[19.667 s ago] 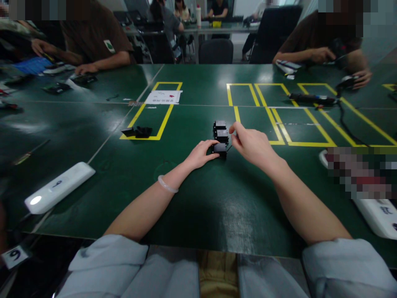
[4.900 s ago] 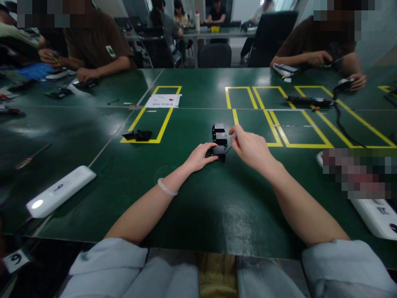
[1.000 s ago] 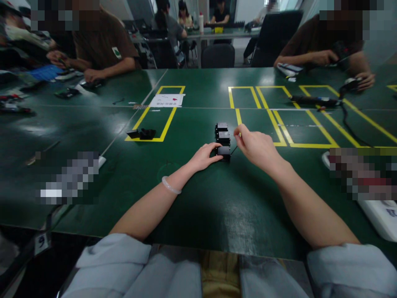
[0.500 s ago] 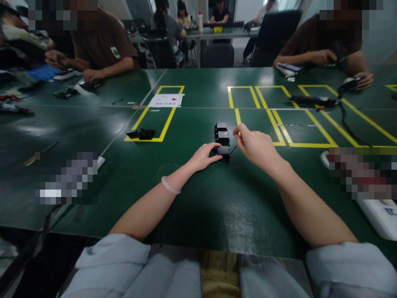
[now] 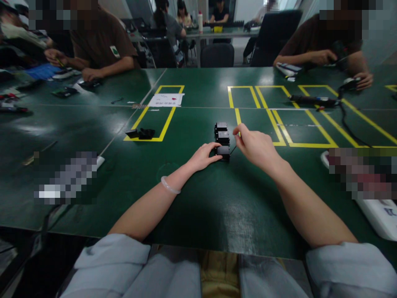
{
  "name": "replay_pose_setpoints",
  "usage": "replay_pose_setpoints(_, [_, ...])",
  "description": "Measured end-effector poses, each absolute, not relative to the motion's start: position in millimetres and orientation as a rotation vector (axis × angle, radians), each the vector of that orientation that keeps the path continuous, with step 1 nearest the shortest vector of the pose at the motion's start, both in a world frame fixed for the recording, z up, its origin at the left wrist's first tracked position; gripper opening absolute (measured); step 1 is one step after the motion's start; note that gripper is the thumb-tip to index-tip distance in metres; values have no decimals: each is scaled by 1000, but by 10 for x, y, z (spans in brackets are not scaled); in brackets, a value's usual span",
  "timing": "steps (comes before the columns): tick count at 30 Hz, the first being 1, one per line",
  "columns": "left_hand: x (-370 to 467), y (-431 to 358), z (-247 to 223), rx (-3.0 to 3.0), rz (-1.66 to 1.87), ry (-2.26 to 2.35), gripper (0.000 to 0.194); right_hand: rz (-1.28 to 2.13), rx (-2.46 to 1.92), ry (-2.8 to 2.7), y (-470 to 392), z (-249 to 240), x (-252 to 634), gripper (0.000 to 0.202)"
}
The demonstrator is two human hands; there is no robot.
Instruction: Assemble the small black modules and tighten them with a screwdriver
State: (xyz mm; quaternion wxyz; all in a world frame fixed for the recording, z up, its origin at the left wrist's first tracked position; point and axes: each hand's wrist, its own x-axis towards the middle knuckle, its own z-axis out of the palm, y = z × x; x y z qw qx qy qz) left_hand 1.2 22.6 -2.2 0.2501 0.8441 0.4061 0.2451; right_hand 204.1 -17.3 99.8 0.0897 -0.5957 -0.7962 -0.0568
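Observation:
Three small black box-shaped parts stand in a row on the green table. My left hand (image 5: 202,158) grips the nearest black box (image 5: 223,152) from its left side, thumb at the near edge and fingers at the far edge. Just beyond it are the middle black box (image 5: 223,135) and the farthest black box (image 5: 221,126), neither touched by a hand. To the right, my right hand (image 5: 258,145) is closed in a pinch on a thin dark rod (image 5: 233,150). The rod's lower end meets the right side of the nearest box; its upper part is hidden by my fingers.
Yellow tape outlines (image 5: 167,124) mark the green table (image 5: 186,207). Black pieces (image 5: 140,133) and a paper label (image 5: 166,100) lie left of the boxes. White-edged, blurred-out objects flank my arms. Co-workers sit opposite; a dark cable (image 5: 345,122) runs at right.
My hands, the rod and the boxes look unchanged. At the far left, a co-worker's raised hand has shifted slightly.

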Motion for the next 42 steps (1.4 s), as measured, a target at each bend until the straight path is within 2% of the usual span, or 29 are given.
replay_pose_setpoints(9, [7, 234, -27, 2301, 661, 1101, 42, -184, -1818, -2371, -172, 1014, 2039, 37])
replay_pose_setpoints(31, [8, 227, -16, 2290, 639, 1121, 43, -105, -1714, -2394, -186, 1011, 2047, 32])
replay_pose_setpoints(37, [-5, 235, -28, 2302, 661, 1104, 42, -124, -1786, -2384, -180, 1025, 2037, 39])
replay_pose_setpoints(42, [0, 225, -13, 2301, 656, 1110, 42, -142, -1780, -2376, -178, 1018, 2034, 33])
